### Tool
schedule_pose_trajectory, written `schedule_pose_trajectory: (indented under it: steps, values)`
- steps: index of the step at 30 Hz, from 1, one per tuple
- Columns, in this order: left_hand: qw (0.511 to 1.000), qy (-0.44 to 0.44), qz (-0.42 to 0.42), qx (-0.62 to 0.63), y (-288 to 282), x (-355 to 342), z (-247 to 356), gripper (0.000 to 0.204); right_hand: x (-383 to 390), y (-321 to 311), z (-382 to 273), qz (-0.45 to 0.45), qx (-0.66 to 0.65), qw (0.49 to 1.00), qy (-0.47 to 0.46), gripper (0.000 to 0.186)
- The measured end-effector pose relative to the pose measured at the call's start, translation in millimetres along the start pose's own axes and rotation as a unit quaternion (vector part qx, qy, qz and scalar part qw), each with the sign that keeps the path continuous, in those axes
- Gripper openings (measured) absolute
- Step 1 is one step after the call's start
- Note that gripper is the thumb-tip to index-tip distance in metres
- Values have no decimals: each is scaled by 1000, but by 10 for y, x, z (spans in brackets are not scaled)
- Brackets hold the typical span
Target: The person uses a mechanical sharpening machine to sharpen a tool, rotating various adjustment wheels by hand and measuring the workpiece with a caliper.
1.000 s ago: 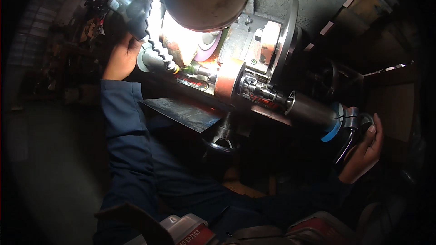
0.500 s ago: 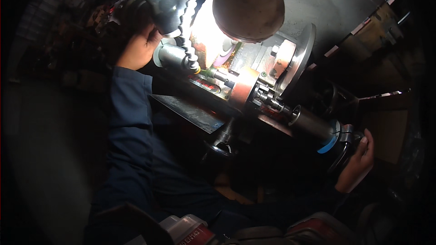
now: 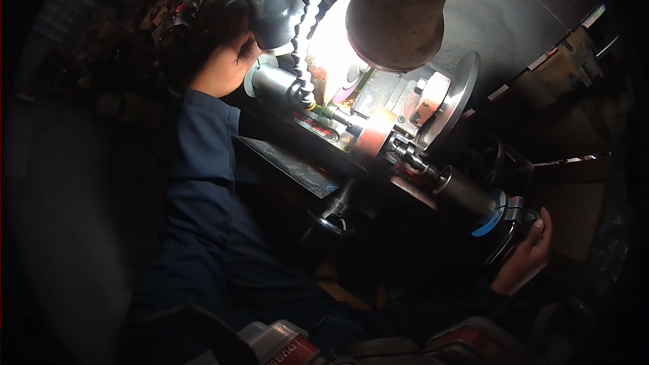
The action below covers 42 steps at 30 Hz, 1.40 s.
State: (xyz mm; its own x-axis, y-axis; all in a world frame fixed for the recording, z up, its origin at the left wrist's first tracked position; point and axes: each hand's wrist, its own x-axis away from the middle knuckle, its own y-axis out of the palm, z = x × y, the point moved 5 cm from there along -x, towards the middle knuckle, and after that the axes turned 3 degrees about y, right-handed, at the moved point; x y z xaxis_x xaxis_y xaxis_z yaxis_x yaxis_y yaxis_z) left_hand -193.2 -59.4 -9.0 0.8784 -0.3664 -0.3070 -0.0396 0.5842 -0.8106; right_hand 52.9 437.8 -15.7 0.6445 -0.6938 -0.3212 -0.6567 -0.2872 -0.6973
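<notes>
My left hand [image 3: 228, 64] is curled beside the black lamp head [image 3: 274, 10], its fingers partly lost in shadow, so what it grips is unclear. My right hand [image 3: 524, 257] closes around a dark crank handle [image 3: 506, 236] at the right end of the machine's spindle unit, by a blue ring [image 3: 488, 224]. Between the hands, a grinding wheel [image 3: 351, 78] meets a slim metal workpiece [image 3: 338, 113], and orange sparks show at the contact. A copper-coloured round block [image 3: 376, 134] sits around the spindle line.
A segmented coolant hose [image 3: 302, 47] hangs down beside the lamp. Above the wheel looms a large beige machine housing [image 3: 395, 20]. A big metal disc [image 3: 460, 98] stands behind the spindle. Nearer to me are a flat metal plate [image 3: 291, 165] and a small handwheel [image 3: 331, 220].
The whole scene has shifted a little right and down in the view. Both hands keep about the same places on the machine. Sparks show in both frames.
</notes>
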Motion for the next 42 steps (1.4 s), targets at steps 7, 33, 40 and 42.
schedule_pose_trajectory:
  steps: [7,33,40,42]
  values:
    - [999,-1,-4,40,24,-23,103,25,-110,-5,-33,-53,53,997,16,32]
    - [1000,-2,12,-6,59,-2,248,25,424,43,284,248,61,959,-122,37]
    - [998,-26,-10,-48,35,-1,194,21,71,6,50,66,0,998,2,34]
    - [999,-11,-4,-53,23,11,211,21,-3,28,61,6,38,999,15,34]
